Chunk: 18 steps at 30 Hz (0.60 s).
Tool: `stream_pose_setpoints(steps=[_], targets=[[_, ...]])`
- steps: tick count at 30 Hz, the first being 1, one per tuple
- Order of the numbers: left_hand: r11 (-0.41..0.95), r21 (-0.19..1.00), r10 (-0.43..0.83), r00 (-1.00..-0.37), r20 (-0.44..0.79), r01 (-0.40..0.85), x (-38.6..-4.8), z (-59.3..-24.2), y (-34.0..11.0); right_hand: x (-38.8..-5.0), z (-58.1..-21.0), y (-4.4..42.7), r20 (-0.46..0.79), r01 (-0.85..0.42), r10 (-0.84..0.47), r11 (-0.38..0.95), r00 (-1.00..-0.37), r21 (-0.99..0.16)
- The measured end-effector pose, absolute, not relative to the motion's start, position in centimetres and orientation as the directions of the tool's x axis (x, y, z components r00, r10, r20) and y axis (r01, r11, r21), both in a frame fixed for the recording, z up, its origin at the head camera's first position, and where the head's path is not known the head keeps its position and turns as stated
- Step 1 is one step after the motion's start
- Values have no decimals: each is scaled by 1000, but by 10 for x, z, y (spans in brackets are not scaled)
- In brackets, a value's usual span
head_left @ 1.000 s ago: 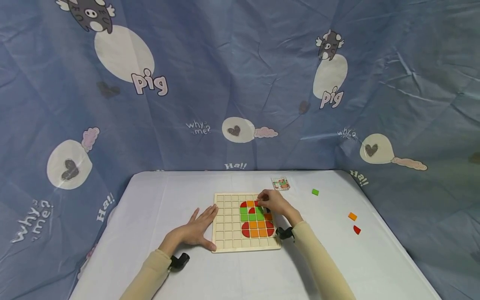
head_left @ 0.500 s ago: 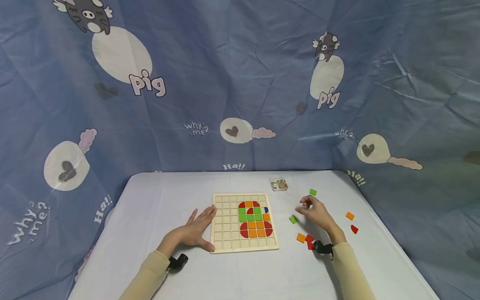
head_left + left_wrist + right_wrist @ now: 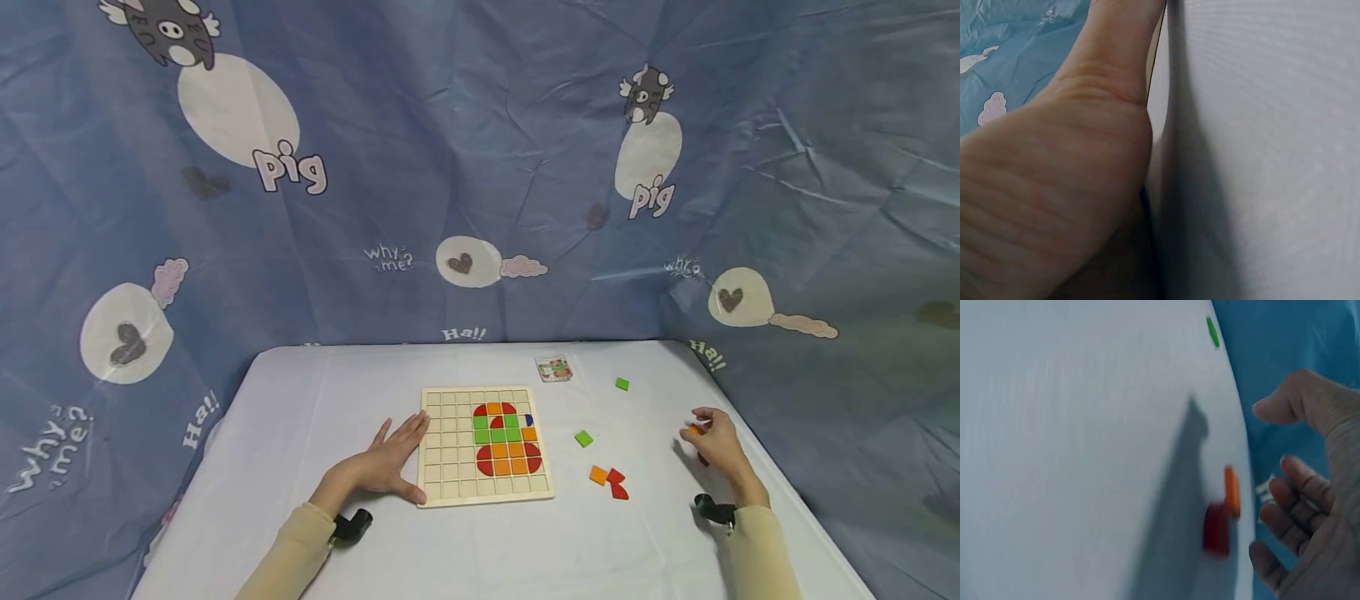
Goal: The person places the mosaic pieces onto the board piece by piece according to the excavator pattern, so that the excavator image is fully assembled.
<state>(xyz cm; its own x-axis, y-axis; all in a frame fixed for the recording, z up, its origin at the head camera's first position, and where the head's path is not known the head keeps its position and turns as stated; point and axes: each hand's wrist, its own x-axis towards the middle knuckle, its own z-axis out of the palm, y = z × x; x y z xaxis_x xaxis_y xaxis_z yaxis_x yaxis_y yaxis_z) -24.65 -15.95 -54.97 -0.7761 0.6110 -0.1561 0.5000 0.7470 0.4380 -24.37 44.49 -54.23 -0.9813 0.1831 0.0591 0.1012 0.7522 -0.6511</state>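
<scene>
My left hand lies spread along the left edge of a wooden grid board, its fingertips and thumb touching the frame; its wrist view shows mostly palm and thumb base. Red, orange and green tiles form a figure on the board's right half, with a small blue piece beside it. At the far right of the table, my right hand hovers with thumb and fingers apart, holding nothing. Below it lie an orange square tile and a red piece, seen edge-on in the right wrist view.
Right of the board lie a green tile, an orange tile and two red quarter-round pieces. Another green tile lies farther back, near a picture card. A blue printed cloth hangs behind the white table.
My right hand has left the board's upper right, where a red corner piece now shows, and moved right across the table to the far orange tile. The left hand has stayed in place.
</scene>
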Motion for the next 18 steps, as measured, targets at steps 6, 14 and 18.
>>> stream_pose_setpoints(steps=[6,14,18], targets=[[744,448,611,-776,-157,496,-247,-552,-160,-243,-553,458,18,255,318,792,-948,-555],[736,452,618,-773,-146,504,-247,-548,-160,-243,-551,460,54,208,293,786,-955,-582],[735,452,619,-772,-144,505,-246,-549,-160,-241,-550,460,15,237,299,786,-954,-570]])
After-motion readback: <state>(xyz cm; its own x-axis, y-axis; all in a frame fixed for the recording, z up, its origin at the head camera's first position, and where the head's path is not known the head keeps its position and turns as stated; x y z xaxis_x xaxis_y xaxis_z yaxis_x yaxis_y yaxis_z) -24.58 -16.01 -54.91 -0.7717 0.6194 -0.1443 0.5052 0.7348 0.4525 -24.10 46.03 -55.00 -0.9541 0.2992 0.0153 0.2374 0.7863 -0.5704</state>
